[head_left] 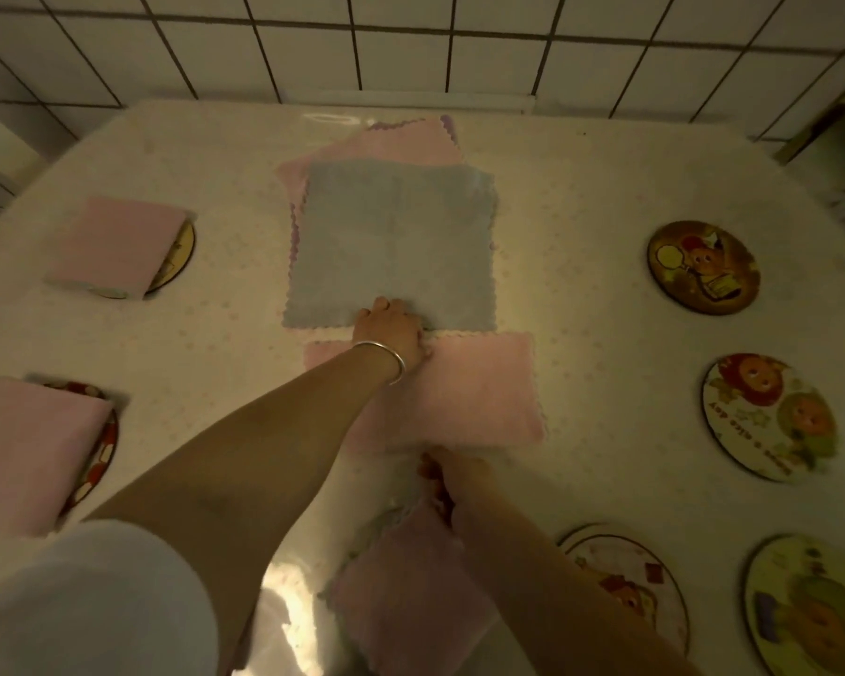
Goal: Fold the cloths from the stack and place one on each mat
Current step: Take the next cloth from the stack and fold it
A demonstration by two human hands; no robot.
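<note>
- left hand [389,329] reaches far across the table, fingers curled down onto the near edge of the blue-grey cloth [391,246] – whether it pinches the cloth or only presses on it, cannot tell; a silver bangle [386,358] sits at the wrist.
- right hand [452,475] is closed on the near edge of a folded pink cloth [479,397], which lies just near of the blue-grey one and under the left wrist.
- table [581,197], under a pale dotted cover, butts against a white tiled wall [411,41] at the far side.
- stack of cloths [401,143] lies at far centre – blue-grey on top, pink layers fanned out beneath, a lilac edge at the far corner.
- another pinkish cloth [401,592] hangs crumpled below the right forearm, at the near edge.
- two folded pink cloths rest on round mats on the left: a far one [118,241] and a near one [25,446], each mat mostly covered.
- four round cartoon mats on the right are bare: far [703,268], middle [771,417], and two at the near edge [635,578] [810,607].
</note>
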